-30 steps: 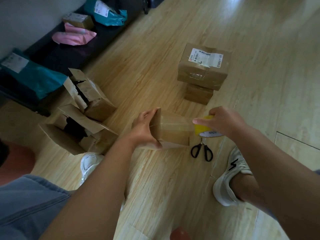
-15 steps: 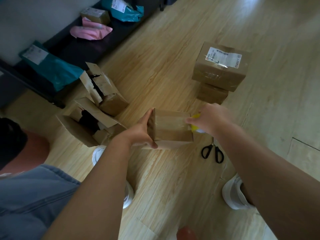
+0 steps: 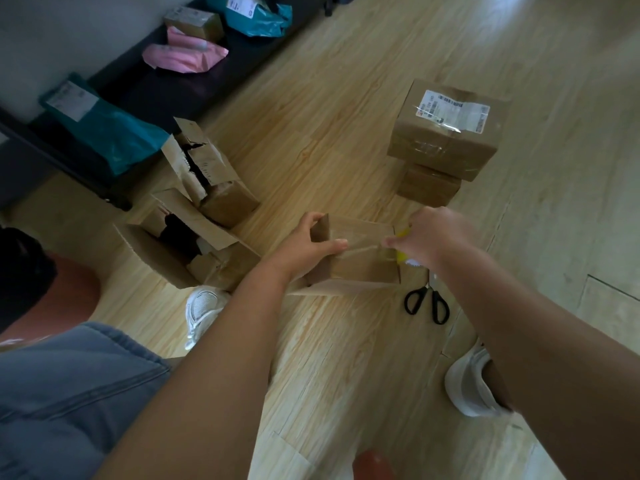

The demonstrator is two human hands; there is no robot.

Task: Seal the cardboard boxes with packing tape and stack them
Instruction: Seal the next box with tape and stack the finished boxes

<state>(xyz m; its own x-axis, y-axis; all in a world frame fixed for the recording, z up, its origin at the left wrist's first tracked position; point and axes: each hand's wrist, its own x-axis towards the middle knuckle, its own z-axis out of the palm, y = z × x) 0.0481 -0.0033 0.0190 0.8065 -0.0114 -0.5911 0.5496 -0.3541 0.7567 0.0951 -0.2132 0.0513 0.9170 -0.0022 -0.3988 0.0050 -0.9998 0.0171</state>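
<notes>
A small cardboard box [image 3: 363, 268] stands on the wooden floor in front of me. My left hand [image 3: 304, 245] grips its left end, thumb across the top. My right hand [image 3: 426, 239] is at the box's right end, closed around a yellow roll of packing tape [image 3: 403, 258] that is mostly hidden by the fingers. A clear strip of tape runs across the box top between my hands. Two sealed boxes [image 3: 443, 140] are stacked at the back right, the upper one bearing a white label.
Black scissors [image 3: 427, 303] lie on the floor right of the box. Two torn open boxes [image 3: 194, 233] sit at left. My white shoes [image 3: 202, 311] flank the work spot. A dark bench [image 3: 166, 84] at the back left holds teal and pink mailer bags.
My right hand has moved the tape roll in against the box's right end and down its side. My left thumb has slid along the box top. My head has shifted, moving everything rightwards in view.
</notes>
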